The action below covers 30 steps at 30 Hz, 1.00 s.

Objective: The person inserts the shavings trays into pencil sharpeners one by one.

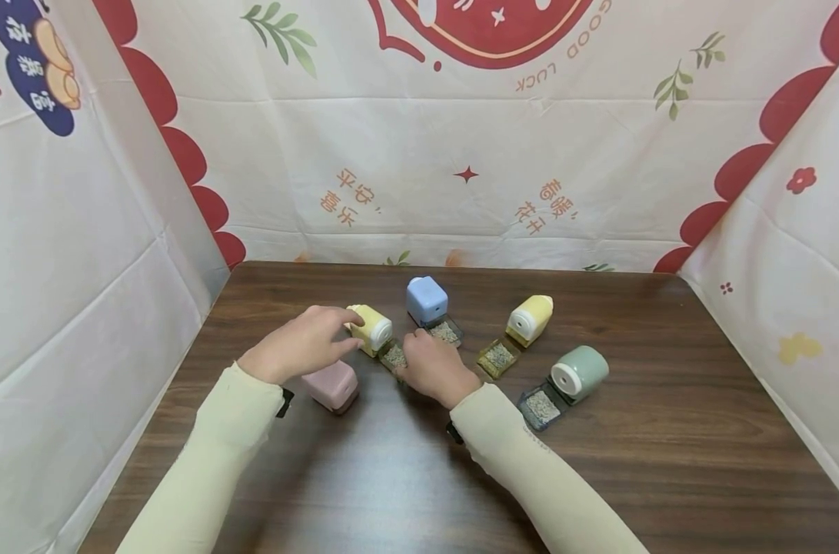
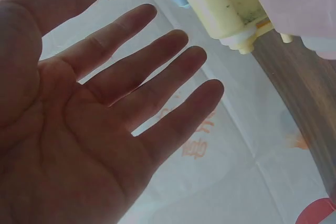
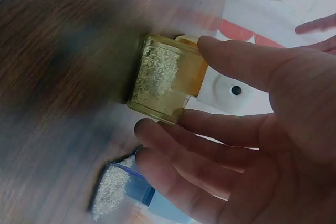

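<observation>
My right hand (image 1: 436, 365) pinches the clear yellow shavings drawer (image 3: 160, 80) of a yellow pencil sharpener (image 1: 372, 327) between thumb and index finger. The drawer sticks out below the white face with its pencil hole, pale shavings inside. The other fingers bend loosely beside it. My left hand (image 1: 310, 342) hangs over the same sharpener's left side, fingers spread and straight in the left wrist view, holding nothing. Beneath that hand stands a pink sharpener (image 1: 332, 385), partly hidden. Just behind my right hand is a blue sharpener (image 1: 427, 300), its drawer (image 1: 447, 332) out and filled with shavings.
To the right, a second yellow sharpener (image 1: 531, 318) has its drawer (image 1: 498, 358) out. A green sharpener (image 1: 581, 371) lies nearer, its dark drawer (image 1: 540, 406) also out with shavings. All stand on a brown wooden table (image 1: 668, 462) with a printed cloth (image 1: 426, 138) behind.
</observation>
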{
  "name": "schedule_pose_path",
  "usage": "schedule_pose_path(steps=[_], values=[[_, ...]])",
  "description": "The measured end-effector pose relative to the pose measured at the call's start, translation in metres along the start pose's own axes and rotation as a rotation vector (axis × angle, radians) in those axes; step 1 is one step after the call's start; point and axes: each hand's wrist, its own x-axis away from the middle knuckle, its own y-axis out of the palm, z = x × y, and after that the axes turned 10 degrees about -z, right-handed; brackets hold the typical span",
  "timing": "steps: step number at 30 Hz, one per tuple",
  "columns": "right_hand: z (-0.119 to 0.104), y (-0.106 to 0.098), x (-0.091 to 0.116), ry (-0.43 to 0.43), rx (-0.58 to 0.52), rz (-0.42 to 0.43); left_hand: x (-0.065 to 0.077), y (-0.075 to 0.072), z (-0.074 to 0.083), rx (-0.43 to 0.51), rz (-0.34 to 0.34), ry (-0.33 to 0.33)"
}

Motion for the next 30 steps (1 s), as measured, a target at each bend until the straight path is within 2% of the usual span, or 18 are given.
schedule_pose_path(steps=[6,11,15,21,30], values=[[0.000,-0.001,-0.003,0.021,-0.015,-0.018,-0.016,-0.010,-0.007,0.028,0.002,0.022],[0.000,-0.003,-0.006,0.034,-0.040,-0.047,-0.029,-0.020,-0.005,0.045,0.004,0.033],[0.000,-0.004,-0.007,0.034,-0.044,-0.065,-0.040,-0.027,-0.003,0.012,-0.045,0.017],[0.000,-0.006,-0.009,0.033,-0.045,-0.088,-0.057,-0.028,-0.005,-0.082,-0.142,-0.027],[0.001,-0.005,-0.009,0.027,-0.048,-0.085,-0.078,-0.021,-0.005,-0.190,-0.224,0.036]])
